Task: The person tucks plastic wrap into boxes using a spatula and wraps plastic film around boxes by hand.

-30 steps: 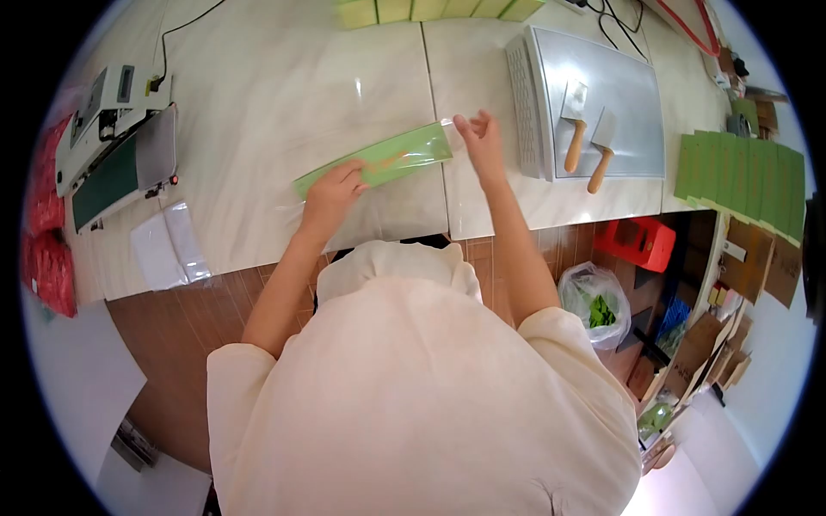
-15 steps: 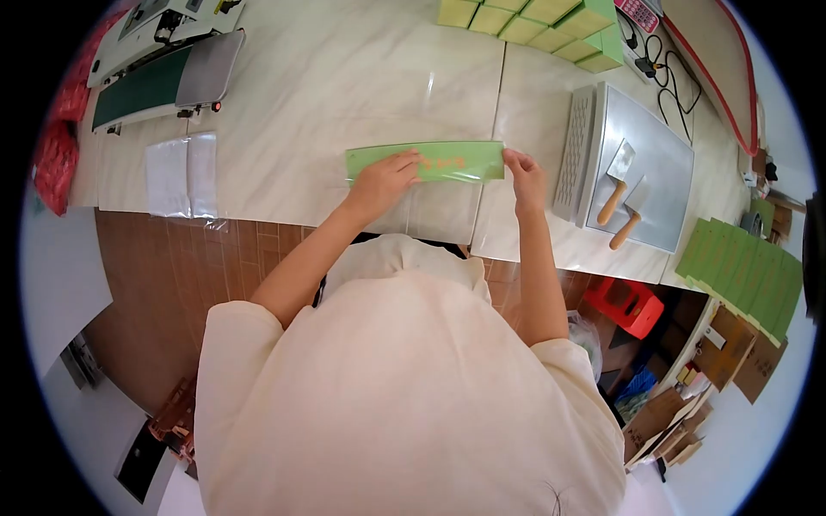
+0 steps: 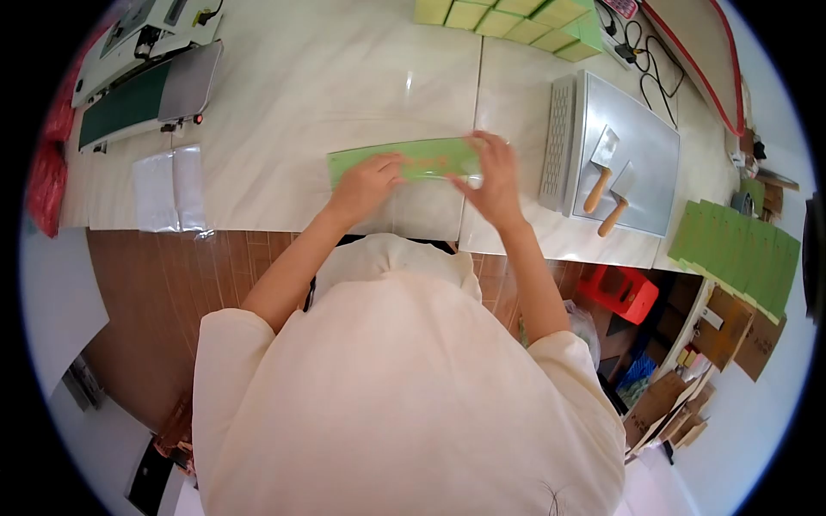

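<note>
A long flat green box point(image 3: 430, 157) with orange lettering lies on the marble-patterned table; a shiny clear film shows along its near edge. My left hand point(image 3: 372, 179) grips the box left of its middle, fingers closed together over its top. At the box's right end is my right hand point(image 3: 494, 176), slightly blurred. Its thumb meets the near long edge and its fingers the far edge, spanning the width. Part of the box is hidden under both hands.
Clear plastic sleeves point(image 3: 169, 189) lie left, below a machine with a green belt point(image 3: 120, 113). To the right, two wooden-handled scrapers point(image 3: 605, 172) rest on a metal-topped appliance point(image 3: 645, 185). Stacked green boxes point(image 3: 525, 27) stand at the back; a red stool point(image 3: 621, 292) is below the table.
My right hand has gone from pinching the box's right-end corner to spanning the end between thumb and fingers. My left hand stays on the box. The whole view has shifted slightly.
</note>
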`<control>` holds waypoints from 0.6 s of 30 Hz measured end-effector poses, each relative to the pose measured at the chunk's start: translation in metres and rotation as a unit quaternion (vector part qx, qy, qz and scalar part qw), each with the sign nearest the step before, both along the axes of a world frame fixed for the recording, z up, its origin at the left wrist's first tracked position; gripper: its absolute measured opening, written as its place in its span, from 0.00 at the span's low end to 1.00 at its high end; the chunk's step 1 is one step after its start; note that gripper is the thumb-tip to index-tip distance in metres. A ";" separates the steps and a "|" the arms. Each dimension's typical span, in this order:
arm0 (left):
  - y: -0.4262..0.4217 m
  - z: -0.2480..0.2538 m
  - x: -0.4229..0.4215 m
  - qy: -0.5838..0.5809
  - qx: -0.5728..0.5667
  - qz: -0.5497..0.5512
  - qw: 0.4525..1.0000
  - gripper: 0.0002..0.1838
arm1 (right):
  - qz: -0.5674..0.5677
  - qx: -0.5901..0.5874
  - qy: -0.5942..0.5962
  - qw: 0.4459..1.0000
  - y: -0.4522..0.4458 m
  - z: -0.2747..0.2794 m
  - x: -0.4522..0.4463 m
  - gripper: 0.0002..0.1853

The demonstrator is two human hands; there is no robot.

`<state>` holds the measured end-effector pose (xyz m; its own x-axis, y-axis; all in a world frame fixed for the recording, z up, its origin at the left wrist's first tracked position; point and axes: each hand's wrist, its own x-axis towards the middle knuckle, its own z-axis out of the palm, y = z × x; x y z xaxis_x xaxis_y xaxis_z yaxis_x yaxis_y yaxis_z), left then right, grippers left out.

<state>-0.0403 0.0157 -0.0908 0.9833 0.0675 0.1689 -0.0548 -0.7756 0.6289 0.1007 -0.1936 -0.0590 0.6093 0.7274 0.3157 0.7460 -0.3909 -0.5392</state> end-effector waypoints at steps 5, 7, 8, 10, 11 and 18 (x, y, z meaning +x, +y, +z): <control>0.002 0.002 0.002 0.003 0.018 -0.011 1.000 0.09 | 0.129 -0.047 -0.006 0.991 0.023 -0.018 -0.004 0.22; 0.004 -0.001 0.000 0.010 0.034 -0.014 0.999 0.10 | 0.152 -0.044 0.022 0.987 0.024 -0.026 0.001 0.13; 0.005 0.000 0.000 0.010 0.035 -0.013 0.999 0.10 | 0.153 -0.044 0.022 0.987 0.024 -0.027 0.002 0.13; 0.005 0.004 0.000 -0.004 0.012 -0.013 1.000 0.08 | 0.158 -0.028 0.053 0.986 0.023 -0.027 0.004 0.08; 0.006 0.004 -0.002 -0.005 0.011 -0.011 1.000 0.08 | 0.159 -0.029 0.053 0.985 0.022 -0.028 0.005 0.08; 0.040 0.008 -0.050 0.063 0.096 0.068 0.991 0.08 | 0.166 -0.019 0.046 0.985 0.023 -0.033 0.002 0.07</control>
